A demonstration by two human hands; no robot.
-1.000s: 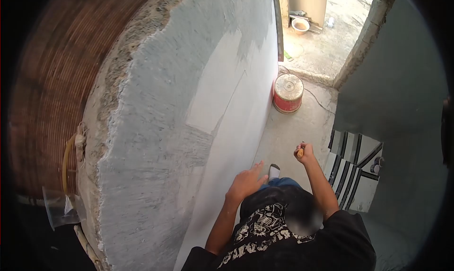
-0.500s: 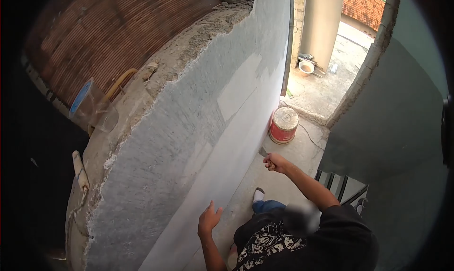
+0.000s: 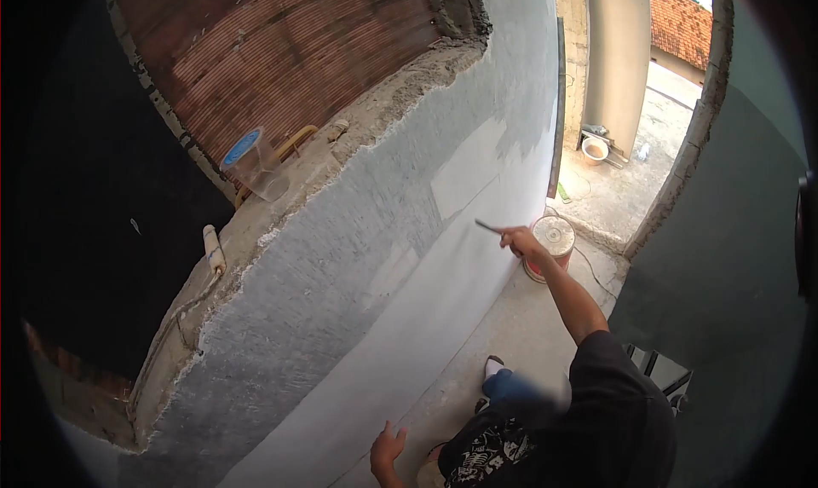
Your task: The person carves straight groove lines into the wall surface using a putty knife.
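My right hand [image 3: 523,243] is closed around the handle of a putty knife [image 3: 488,226]. The thin blade points left towards the grey wall [image 3: 315,271], with its edge over the smooth white area; whether it touches cannot be told. Low in the view, my left hand [image 3: 388,446] hangs by the foot of the wall, fingers apart and holding nothing. A lighter patch of filler [image 3: 467,168] shows higher on the wall. Partly behind my right hand and forearm stands a red bucket with a pale, stained lid [image 3: 554,232].
Along the rough wall top sit a paint roller [image 3: 213,249] and a clear plastic container with a blue part [image 3: 257,166]. A cable [image 3: 596,268] runs over the floor by the doorway. Outside is a white basin [image 3: 595,151]. Black metal bars [image 3: 660,367] stand at my right.
My right hand has risen with the putty knife, from beside the bucket to in front of the wall. My left hand is lower in view. The whole view has shifted, with the wall further right.
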